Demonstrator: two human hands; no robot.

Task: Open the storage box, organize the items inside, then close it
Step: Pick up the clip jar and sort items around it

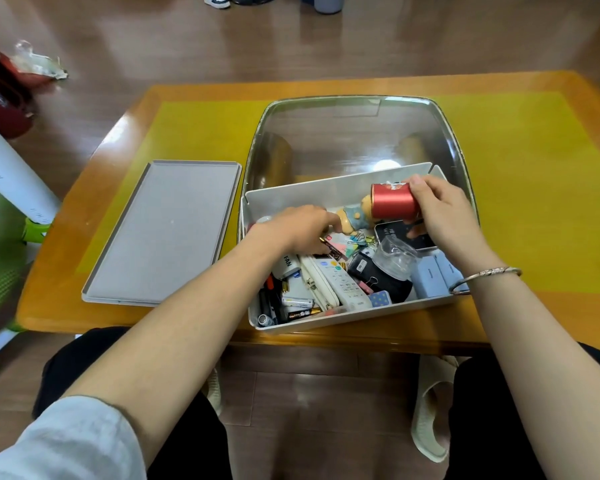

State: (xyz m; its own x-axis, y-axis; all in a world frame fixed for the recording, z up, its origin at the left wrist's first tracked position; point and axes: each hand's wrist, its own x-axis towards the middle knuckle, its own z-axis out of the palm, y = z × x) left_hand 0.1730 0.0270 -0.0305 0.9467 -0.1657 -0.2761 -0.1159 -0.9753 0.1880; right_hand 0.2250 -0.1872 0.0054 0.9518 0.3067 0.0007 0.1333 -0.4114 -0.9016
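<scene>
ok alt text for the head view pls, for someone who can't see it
A person's right hand lifts a red can over an open white box of clutter, while the left hand reaches among the items inside. The box's grey lid lies to its left on a yellow-topped table.

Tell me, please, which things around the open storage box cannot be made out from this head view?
- Left hand fingertips: curled down among the clutter, so whether they grip anything is hidden.
- Dark card printing: partly covered by the right hand and red can.
- White remote button labels: too small.
- Objects at the left edge, beyond the grey lid: cut off by the frame.
</scene>
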